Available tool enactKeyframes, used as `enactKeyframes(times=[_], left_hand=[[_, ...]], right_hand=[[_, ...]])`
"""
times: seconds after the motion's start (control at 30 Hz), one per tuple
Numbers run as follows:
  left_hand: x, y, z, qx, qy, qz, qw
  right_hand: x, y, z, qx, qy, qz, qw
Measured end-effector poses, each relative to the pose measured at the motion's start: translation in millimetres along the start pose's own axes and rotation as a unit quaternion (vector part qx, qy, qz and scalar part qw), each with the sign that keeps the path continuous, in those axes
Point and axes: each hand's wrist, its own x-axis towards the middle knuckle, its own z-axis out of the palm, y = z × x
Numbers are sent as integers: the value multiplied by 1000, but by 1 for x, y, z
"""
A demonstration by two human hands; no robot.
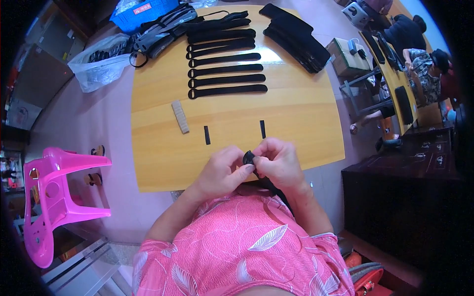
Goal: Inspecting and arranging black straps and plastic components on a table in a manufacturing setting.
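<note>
My left hand [224, 170] and my right hand [277, 162] meet over the near edge of the wooden table [296, 113]. Both pinch the end of a black strap [249, 158], which runs down under my right hand toward my lap. Two short black strips lie just beyond my hands, one on the left [207, 134] and one on the right [262, 129]. A grey ribbed bar [180, 116] lies further left. Several long black straps [227, 79] sit in a neat row at the table's middle.
A stack of black pads [296, 37] lies at the far right of the table, a heap of grey and black gear [160, 29] at the far left. A blue crate [140, 12], a plastic bag [98, 61], a pink plastic stool [54, 197]. People sit at another desk [395, 74] on the right.
</note>
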Motion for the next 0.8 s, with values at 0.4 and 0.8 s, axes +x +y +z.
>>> enactKeyframes(times=[0.4,0.8], left_hand=[[-6,-17,7,-435,-67,-46,897],[-9,7,8,-135,-8,62,989]], right_hand=[[-11,2,-9,249,-103,2,963],[-14,8,3,-107,-69,-182,975]])
